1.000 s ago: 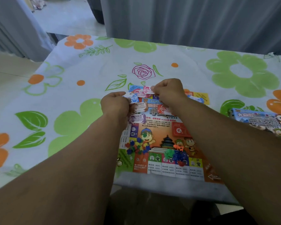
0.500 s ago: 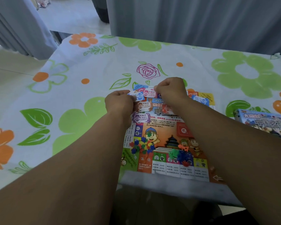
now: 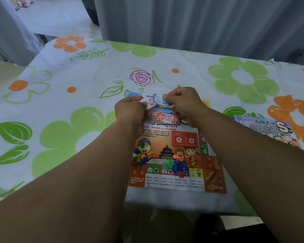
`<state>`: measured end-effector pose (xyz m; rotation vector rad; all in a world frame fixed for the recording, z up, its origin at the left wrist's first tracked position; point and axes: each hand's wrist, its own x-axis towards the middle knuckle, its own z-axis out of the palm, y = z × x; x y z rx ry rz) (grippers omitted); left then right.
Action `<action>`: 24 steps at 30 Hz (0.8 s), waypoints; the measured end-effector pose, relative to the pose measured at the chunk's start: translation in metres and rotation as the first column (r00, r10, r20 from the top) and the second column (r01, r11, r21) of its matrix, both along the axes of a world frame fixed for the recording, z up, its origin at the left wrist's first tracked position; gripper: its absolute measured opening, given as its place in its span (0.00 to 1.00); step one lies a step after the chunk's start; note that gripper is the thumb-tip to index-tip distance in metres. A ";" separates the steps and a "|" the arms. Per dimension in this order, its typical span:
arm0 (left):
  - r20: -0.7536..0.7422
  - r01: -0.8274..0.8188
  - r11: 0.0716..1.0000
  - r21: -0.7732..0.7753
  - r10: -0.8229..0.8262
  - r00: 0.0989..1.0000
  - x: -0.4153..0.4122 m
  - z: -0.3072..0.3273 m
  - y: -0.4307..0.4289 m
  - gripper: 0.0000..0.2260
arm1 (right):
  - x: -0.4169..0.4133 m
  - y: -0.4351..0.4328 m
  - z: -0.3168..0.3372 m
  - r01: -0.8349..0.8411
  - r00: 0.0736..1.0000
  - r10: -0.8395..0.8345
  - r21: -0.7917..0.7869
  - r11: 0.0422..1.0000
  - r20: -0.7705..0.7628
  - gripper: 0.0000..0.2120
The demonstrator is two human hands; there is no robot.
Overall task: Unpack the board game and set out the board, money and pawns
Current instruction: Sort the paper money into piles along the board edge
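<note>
Holding station over the far edge of the board (image 3: 214,179), both hands remained where they were half a second earlier; a purple note previously lying beneath them was no longer visible. The left hand (image 3: 130,111) and right hand (image 3: 182,102) each pinched the money notes (image 3: 154,100) with curled fingers. One red note (image 3: 165,118) lay on the board just below. Pawn clusters (image 3: 139,158) sat on its near half. The game box (image 3: 263,127) lay to the right on the floral tablecloth (image 3: 77,85); grey curtains (image 3: 200,23) hung behind.

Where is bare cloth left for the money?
Free: the tablecloth left of the board, and the far stretch around the purple rose. Crowded: the board's far end, where the left grip and right grip hold money notes; pawns heap on its near half; the box lies right.
</note>
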<state>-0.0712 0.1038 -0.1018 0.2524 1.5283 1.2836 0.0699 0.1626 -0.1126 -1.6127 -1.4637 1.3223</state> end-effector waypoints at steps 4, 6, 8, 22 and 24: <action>-0.006 0.015 1.000 -0.007 -0.016 1.000 0.010 -0.001 0.003 0.10 | 0.031 0.008 -0.002 0.183 0.983 -0.184 0.022 0.983 0.013 0.11; -0.003 0.032 0.999 -0.014 -0.032 0.999 0.015 -0.001 0.006 0.10 | 0.048 0.010 -0.004 0.233 0.971 -0.235 0.046 0.971 0.048 0.11; -0.005 0.042 0.999 -0.024 -0.042 0.999 0.021 -0.003 0.009 0.10 | 0.063 0.010 -0.006 0.242 0.962 -0.250 0.080 0.967 0.112 0.11; -0.025 0.079 0.994 -0.074 -0.081 0.996 0.032 -0.011 0.015 0.09 | 0.087 0.020 -0.017 0.224 0.863 -0.270 0.155 0.962 0.427 0.14; -0.025 0.134 0.990 -0.039 -0.135 0.990 0.033 -0.011 0.014 0.13 | 0.085 0.021 -0.016 0.228 0.843 -0.275 0.156 0.961 0.462 0.13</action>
